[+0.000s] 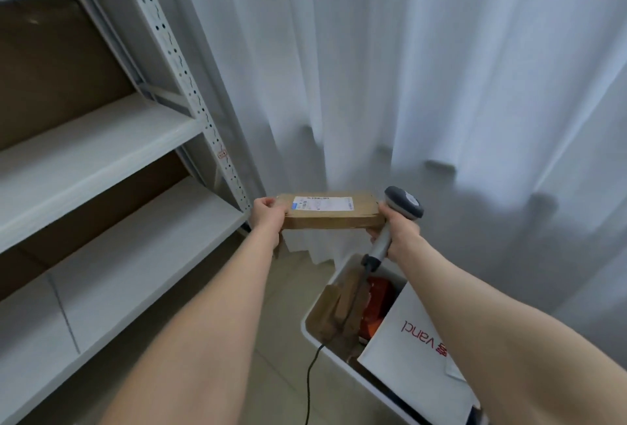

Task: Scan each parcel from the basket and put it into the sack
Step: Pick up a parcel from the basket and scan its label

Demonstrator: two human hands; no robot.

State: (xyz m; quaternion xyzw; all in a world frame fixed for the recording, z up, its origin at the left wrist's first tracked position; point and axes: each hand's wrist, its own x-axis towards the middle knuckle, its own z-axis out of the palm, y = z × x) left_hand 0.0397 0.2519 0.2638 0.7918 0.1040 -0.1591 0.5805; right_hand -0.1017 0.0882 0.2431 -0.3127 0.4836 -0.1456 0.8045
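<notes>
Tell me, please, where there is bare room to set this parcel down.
The middle shelf and the lower shelf of the rack on the left lie bare. The floor strip between rack and basket is free, though the scanner cable crosses it. The basket is crowded with parcels.

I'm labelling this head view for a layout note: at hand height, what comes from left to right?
shelving rack → left hand → brown parcel → scanner, gripped by the right hand
</notes>
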